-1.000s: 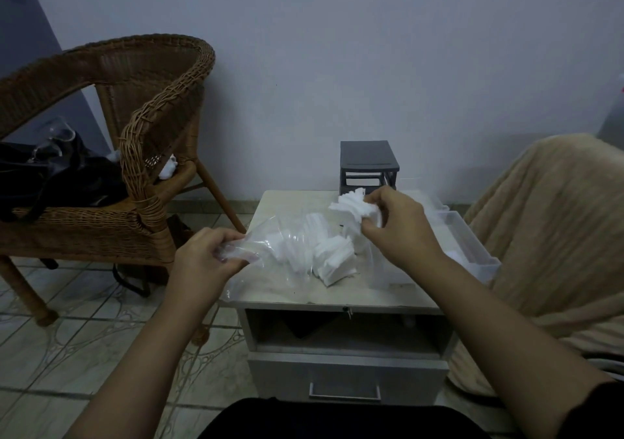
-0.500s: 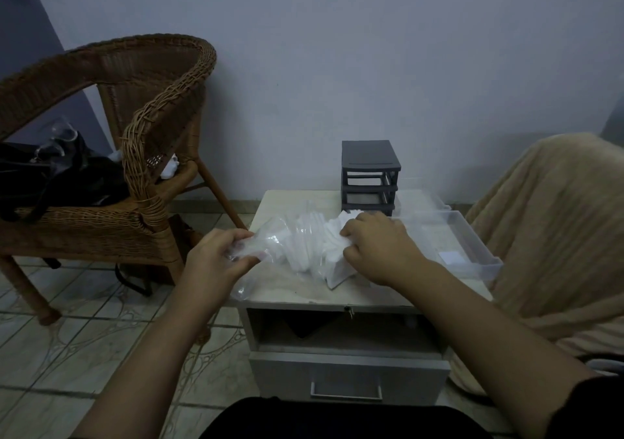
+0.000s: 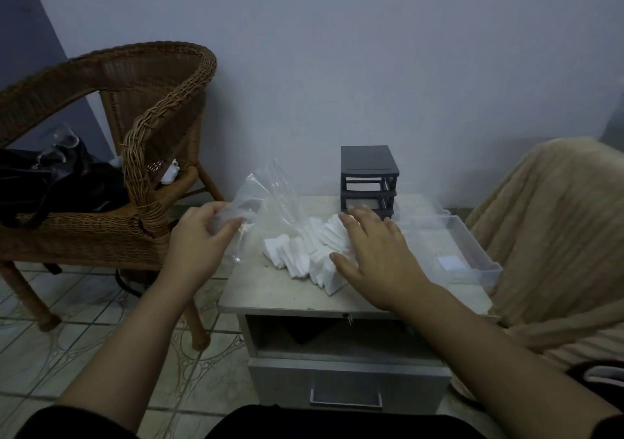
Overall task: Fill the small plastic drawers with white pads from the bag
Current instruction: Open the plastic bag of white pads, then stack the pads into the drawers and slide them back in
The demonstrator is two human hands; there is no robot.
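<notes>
1. Where the view starts at its lower edge, I log a grey cabinet drawer [image 3: 347, 384] with a metal pull. An open shelf sits above it.
2. Left hand [image 3: 199, 239]: the fingers are curled and pinch a gathered fold of the clear plastic bag [image 3: 270, 195]. It is held at the left edge of the cabinet top [image 3: 270, 293].
3. Bag: it rises crumpled from that grip and leans over the top's left side.
4. Right hand [image 3: 374, 252]: palm down, fingers spread and nearly straight. It rests on the white pads [image 3: 304, 252] and grasps nothing.
5. White pads: a loose, fanned heap on the cabinet top, just right of the bag and partly under the right hand. I cannot tell whether any sit within the bag's mouth.
6. Clear plastic drawers [image 3: 472, 252]: they lie on the right side of the top, beside the heap. A small pale square lies in the nearest one, and I cannot tell what it is.
7. Dark grey drawer frame [image 3: 368, 168]: upright at the back of the top, its slots open to the front.
8. Wicker chair [image 3: 152, 107]: far left, with a black bag [image 3: 67, 185] on its seat.
9. Beige blanket [image 3: 557, 219]: draped at far right.
</notes>
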